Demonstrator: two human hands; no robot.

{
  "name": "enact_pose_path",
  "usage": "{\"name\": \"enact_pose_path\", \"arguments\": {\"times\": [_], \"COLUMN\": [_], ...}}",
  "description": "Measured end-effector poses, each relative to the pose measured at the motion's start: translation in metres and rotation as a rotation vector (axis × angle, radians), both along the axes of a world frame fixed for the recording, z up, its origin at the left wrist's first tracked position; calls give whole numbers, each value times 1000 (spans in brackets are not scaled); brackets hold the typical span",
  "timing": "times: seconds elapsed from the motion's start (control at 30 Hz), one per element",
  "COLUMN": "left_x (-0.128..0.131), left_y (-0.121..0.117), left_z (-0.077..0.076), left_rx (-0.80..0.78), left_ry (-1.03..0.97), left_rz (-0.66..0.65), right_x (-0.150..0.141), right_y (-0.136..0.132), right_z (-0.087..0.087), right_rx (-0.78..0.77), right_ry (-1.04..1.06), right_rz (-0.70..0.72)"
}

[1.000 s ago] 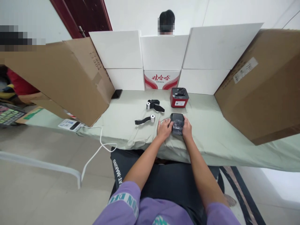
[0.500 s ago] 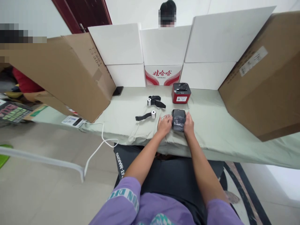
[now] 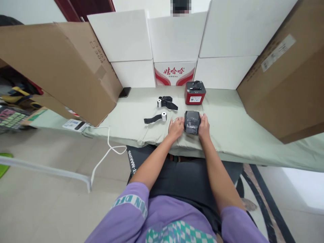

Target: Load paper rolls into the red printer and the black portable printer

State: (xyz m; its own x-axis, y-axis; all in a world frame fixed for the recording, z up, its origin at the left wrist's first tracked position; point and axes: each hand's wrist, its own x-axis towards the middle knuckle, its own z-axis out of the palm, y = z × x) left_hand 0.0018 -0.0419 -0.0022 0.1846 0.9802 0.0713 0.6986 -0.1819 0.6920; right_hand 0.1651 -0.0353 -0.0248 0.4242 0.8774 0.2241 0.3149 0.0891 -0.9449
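This looks like a makeshift workstation in a plain indoor room, home or office unclear, with a cloth-covered table (image 3: 227,125) screened by white panels (image 3: 121,37) and large cardboard boxes (image 3: 291,87), a dark red door (image 3: 92,6) behind and pale floor tiles (image 3: 55,209) below.

"娃哈哈" on carton (image 3: 174,81); "201", "304" on left box (image 3: 78,64); "T-MAKING" on trousers (image 3: 182,179); "IN DH" on sleeve (image 3: 126,212).
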Motion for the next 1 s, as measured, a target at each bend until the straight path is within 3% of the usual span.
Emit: {"name": "enact_pose_path", "arguments": {"times": [0.1, 0.27, 0.4, 0.63, 1.0], "left_x": [-7, -28, -36, -34, -32], "left_y": [2, 9, 20, 37, 31], "left_z": [0, 4, 5, -1, -11], "left_rx": [3, 61, 104, 94, 144], "left_ry": [15, 159, 286, 198, 148], "left_rz": [-36, -251, -328, -301, -237], "right_x": [1, 0, -1, 1, -2], "right_y": [1, 1, 0, 1, 3], "right_z": [-1, -1, 1, 0, -3], "right_rx": [-5, -3, -10, 9, 36], "right_ry": [27, 67, 51, 64, 67], "right_rz": [-7, -23, -34, -28, -77]}}
